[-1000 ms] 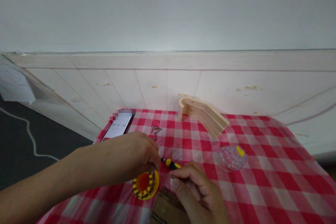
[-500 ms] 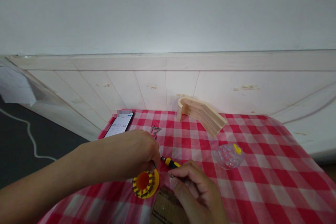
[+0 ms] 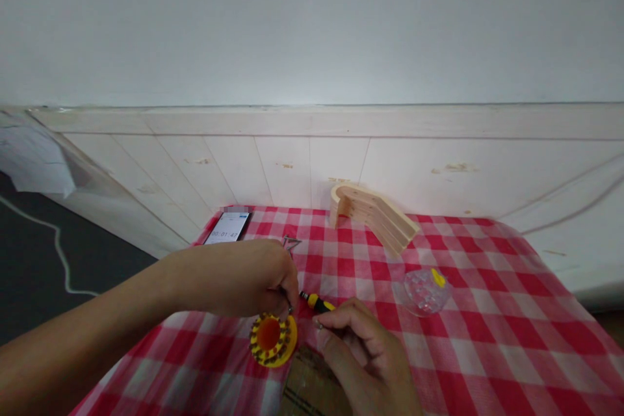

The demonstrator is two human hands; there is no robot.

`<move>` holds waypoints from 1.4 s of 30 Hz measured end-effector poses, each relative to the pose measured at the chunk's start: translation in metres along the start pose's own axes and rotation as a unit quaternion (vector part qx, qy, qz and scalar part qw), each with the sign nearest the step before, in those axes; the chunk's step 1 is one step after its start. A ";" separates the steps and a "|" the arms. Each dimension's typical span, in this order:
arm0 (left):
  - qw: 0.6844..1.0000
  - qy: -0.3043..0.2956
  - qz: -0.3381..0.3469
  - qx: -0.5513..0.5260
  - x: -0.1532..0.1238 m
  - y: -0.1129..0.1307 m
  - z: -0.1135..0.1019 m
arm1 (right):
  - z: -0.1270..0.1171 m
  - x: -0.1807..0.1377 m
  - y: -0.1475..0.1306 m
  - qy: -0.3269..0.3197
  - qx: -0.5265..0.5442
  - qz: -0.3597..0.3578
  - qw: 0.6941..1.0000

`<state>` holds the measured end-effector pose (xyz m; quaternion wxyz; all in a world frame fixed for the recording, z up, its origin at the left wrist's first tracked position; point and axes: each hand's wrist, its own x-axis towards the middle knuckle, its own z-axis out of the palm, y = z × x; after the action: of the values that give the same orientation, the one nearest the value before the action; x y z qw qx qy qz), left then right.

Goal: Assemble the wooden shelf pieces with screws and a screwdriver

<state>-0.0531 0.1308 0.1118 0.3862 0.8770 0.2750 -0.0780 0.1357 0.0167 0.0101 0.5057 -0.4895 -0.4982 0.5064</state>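
My left hand [image 3: 270, 279] reaches in over a round yellow bit holder [image 3: 273, 359] with an orange-red centre and screwdriver bits standing around its ring. Its thumb and fingers pinch a small dark metal screwdriver bit [image 3: 290, 309] at the holder's far edge. My right hand [image 3: 368, 351] is closed too, thumb against forefinger on a small metal piece [image 3: 318, 324] whose kind is too small to tell. Just beyond it lies a black and yellow screwdriver handle [image 3: 319, 303], partly behind my right fingers.
Near me is a brown cardboard box [image 3: 309, 390]. Several screws [image 3: 291, 243] lie beyond my left hand, beside a phone [image 3: 229, 225] running a timer. A curved wooden piece [image 3: 375, 214] stands near the wall, and a clear plastic dome [image 3: 425, 292] sits at right on the checked cloth [image 3: 492, 325].
The view has shifted slightly. My left hand has risen a little from the bit holder's ring with the bit between its fingers. My right hand keeps its pinch in nearly the same place.
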 end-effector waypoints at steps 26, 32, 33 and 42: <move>0.700 0.635 -0.081 -0.316 -0.054 0.007 0.115 | 0.010 -0.009 -0.016 -0.004 -0.113 -0.058 0.992; 0.740 0.665 0.068 -0.071 -0.051 0.030 0.166 | 0.013 -0.016 -0.019 0.005 -0.115 -0.108 0.988; 0.766 0.628 0.140 0.011 -0.049 0.033 0.175 | 0.013 -0.016 -0.019 0.006 -0.119 -0.120 0.986; 0.833 0.533 0.115 -0.097 -0.031 0.037 0.197 | 0.010 -0.024 -0.019 -0.007 -0.218 -0.301 0.928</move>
<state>-0.0438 -0.0441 0.0103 0.2691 0.7659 0.3412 0.4739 0.1263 -0.0078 0.0294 0.5117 -0.4112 -0.7239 0.2121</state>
